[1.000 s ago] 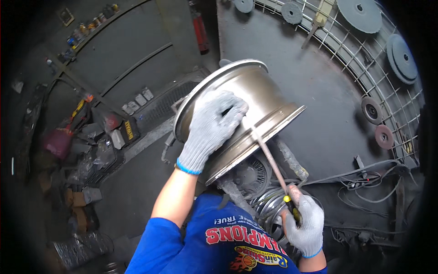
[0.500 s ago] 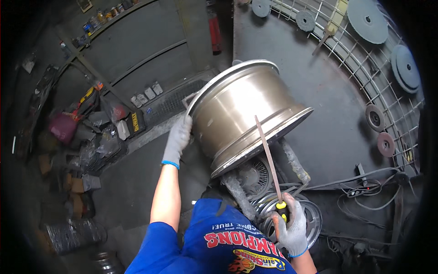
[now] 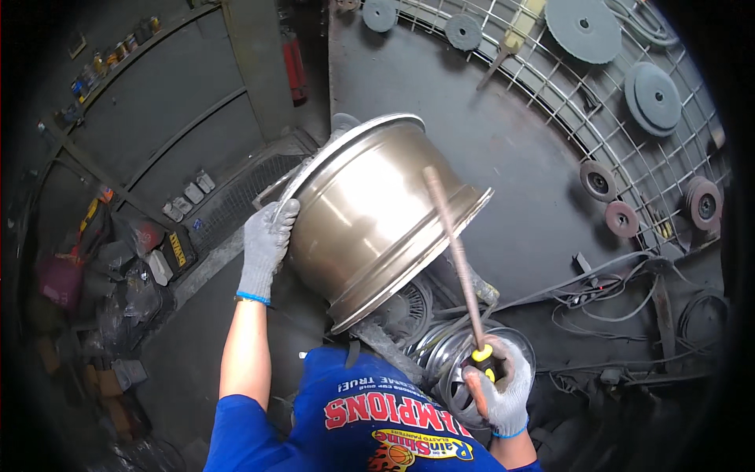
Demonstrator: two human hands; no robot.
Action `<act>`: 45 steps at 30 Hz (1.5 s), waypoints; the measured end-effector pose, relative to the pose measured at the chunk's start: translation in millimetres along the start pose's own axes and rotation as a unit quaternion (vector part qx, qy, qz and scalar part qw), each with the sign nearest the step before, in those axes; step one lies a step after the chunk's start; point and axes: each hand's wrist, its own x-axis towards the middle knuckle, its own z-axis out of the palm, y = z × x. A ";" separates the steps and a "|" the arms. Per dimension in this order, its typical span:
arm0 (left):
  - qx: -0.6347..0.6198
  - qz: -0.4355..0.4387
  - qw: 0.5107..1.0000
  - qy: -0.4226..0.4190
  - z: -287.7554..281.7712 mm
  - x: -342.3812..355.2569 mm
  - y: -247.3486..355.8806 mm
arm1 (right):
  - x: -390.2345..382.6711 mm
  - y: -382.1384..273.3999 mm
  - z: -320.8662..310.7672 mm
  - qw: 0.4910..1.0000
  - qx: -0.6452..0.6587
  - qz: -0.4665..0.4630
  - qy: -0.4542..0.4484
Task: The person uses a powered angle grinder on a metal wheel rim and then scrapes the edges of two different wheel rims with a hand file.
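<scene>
A large bronze-coloured metal wheel rim (image 3: 373, 204) is tilted in front of me, its barrel facing up and its edges bare and silvery. My left hand (image 3: 267, 244), in a grey knit glove with a blue cuff, is closed round the rim's left edge. My right hand (image 3: 506, 393), gloved the same way, grips the yellow and black handle of a long, slim brown file (image 3: 462, 267). From my fist the file points up and away, its far end overlapping the barrel in this view. Whether it touches the metal I cannot tell.
Under the rim are a grey-coated support arm (image 3: 385, 346) and other silvery wheels (image 3: 523, 346). Grinding discs (image 3: 583, 31) hang on a wire grid (image 3: 535, 94) at the upper right. Cables (image 3: 605, 291) trail at right. A red fire extinguisher (image 3: 294, 67) stands behind; bags and tools clutter the left.
The whole scene has shifted left as my view turned right. The file has tipped, its tip now further up over the barrel. Both hands keep their holds.
</scene>
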 end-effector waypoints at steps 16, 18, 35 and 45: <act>-0.005 0.217 0.972 -0.088 32.2 -52.7 154.6 | 2.6 12.9 -7.7 0.980 0.043 0.171 -0.087; -0.032 0.205 0.976 -0.073 37.2 -53.0 160.6 | 3.2 17.3 -11.5 0.987 -0.021 0.129 -0.097; -0.010 0.150 0.989 0.011 43.8 -25.7 145.7 | 67.2 12.1 -10.2 0.977 0.020 0.144 -0.153; -0.006 0.168 0.986 -0.011 57.7 -66.7 146.3 | 24.1 37.9 -27.6 0.988 -0.007 0.085 -0.126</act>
